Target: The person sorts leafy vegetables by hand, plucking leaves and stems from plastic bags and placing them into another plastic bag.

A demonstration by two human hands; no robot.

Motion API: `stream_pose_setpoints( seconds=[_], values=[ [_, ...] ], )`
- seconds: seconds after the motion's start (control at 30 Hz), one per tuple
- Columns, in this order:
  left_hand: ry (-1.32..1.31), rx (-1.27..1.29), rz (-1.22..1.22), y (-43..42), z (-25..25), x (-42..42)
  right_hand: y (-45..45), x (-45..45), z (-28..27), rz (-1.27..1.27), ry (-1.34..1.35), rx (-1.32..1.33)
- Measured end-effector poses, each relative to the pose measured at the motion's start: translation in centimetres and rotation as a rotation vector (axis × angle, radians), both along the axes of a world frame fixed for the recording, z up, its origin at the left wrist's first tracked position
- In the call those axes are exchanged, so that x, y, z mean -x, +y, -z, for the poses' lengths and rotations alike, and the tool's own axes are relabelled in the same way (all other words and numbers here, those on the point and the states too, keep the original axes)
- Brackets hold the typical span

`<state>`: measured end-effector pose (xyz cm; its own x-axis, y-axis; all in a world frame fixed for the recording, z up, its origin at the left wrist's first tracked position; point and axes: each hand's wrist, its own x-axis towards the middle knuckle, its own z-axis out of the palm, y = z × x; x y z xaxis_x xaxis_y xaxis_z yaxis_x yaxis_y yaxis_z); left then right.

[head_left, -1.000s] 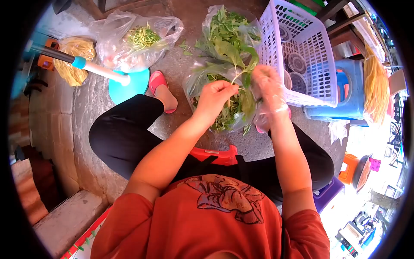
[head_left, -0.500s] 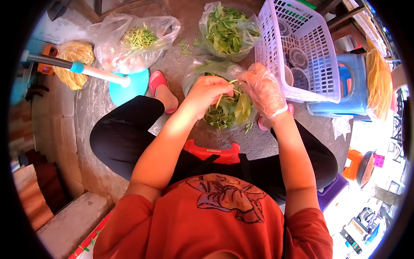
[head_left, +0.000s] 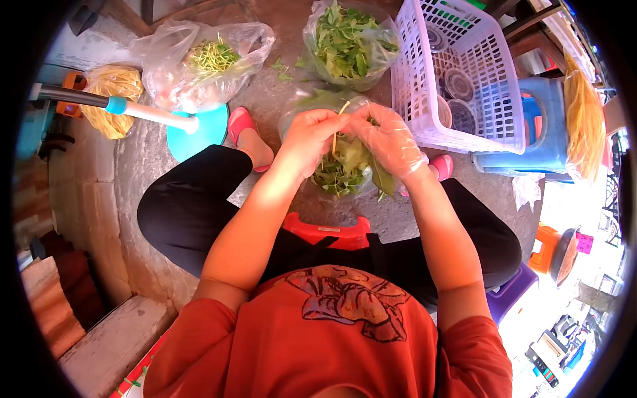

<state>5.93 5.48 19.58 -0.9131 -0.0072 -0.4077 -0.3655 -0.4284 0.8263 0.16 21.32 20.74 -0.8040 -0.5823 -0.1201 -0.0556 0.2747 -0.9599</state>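
Note:
My bare left hand (head_left: 312, 138) is pinched around a thin pale green stem (head_left: 344, 107), which sticks up at its fingertips. Wearing a clear plastic glove, my right hand (head_left: 390, 139) is closed with its fingertips against the left ones, and leafy greens (head_left: 382, 176) hang out under it. Both hands are above an open plastic bag of leafy greens (head_left: 338, 178) between my feet. Farther forward is a second bag of picked leaves (head_left: 345, 46). A third clear bag (head_left: 174, 74), to the left, holds a pile of cut stems (head_left: 214, 56).
A white plastic basket (head_left: 430, 136) with round clear lids stands on a blue stool (head_left: 531, 159) at the right. A mop (head_left: 152, 116) with a turquoise base leans in from the left. Loose leaves (head_left: 281, 69) lie on the floor, and a red stool (head_left: 326, 233) is beneath me.
My right hand has moved down and left, turning so its fingertips meet those of my left hand. The left hand has shifted slightly, and the stem now points upward.

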Motion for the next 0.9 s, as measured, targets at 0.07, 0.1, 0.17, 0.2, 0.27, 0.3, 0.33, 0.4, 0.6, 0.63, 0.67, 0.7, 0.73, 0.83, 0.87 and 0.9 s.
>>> stream_pose_setpoints(
  seconds=[0.07, 0.1, 0.17, 0.2, 0.27, 0.3, 0.33, 0.4, 0.6, 0.63, 0.67, 0.7, 0.73, 0.83, 0.87, 0.9],
  values=[
    [-0.010, -0.046, -0.004, -0.2, 0.1, 0.0, 0.0, -0.1, -0.5, -0.005, 0.077, -0.030],
    [-0.011, -0.062, 0.008, -0.4, 0.2, 0.0, 0.0, -0.2, -0.9, -0.013, 0.132, -0.051],
    [-0.013, -0.143, 0.013, -0.3, 0.6, 0.1, 0.0, 0.0, -0.6, 0.016, 0.396, -0.199],
    [-0.014, -0.205, 0.005, -0.2, 0.9, 0.1, 0.0, 0.3, 0.2, 0.052, 0.603, -0.325],
    [-0.011, -0.350, -0.015, -0.4, 0.8, 0.1, 0.1, 0.7, 1.3, 0.128, 0.580, -0.344],
    [-0.003, -0.430, -0.029, -0.7, 0.5, 0.3, 0.3, 1.0, 1.4, 0.164, 0.353, -0.235],
    [0.004, -0.510, -0.046, -1.2, 0.3, 0.5, 0.5, 1.2, 1.4, 0.196, 0.124, -0.124],
    [0.024, -0.615, -0.037, -1.9, 0.4, 0.5, 0.8, 0.7, 0.3, 0.003, -0.093, -0.025],
    [0.038, -0.622, -0.100, -2.2, 0.6, 1.0, -0.9, -0.2, 0.5, -0.168, -0.073, -0.051],
    [0.021, -0.579, -0.177, -2.1, 0.0, 0.9, -1.1, -0.2, 0.3, -0.138, -0.005, -0.153],
    [0.005, -0.537, -0.254, -2.1, -0.4, 1.0, -1.2, -0.2, 0.3, -0.118, 0.084, -0.139],
    [-0.003, -0.513, -0.305, -2.1, -0.4, 1.1, -1.3, -0.4, 0.4, -0.097, 0.171, -0.126],
    [-0.010, -0.491, -0.357, -2.2, -0.3, 1.2, -1.4, -0.5, 0.5, -0.077, 0.258, -0.113],
    [0.020, -0.492, -0.467, -2.5, 0.7, 1.2, -1.7, -0.6, 0.6, -0.004, 0.286, -0.121],
    [0.037, -0.504, -0.497, -2.6, 1.0, 1.1, -1.7, -0.5, 0.9, 0.023, 0.279, -0.120],
    [0.043, -0.507, -0.491, -2.9, 1.1, 1.1, -1.6, -0.2, 1.2, 0.050, 0.273, -0.120]
  ],
)
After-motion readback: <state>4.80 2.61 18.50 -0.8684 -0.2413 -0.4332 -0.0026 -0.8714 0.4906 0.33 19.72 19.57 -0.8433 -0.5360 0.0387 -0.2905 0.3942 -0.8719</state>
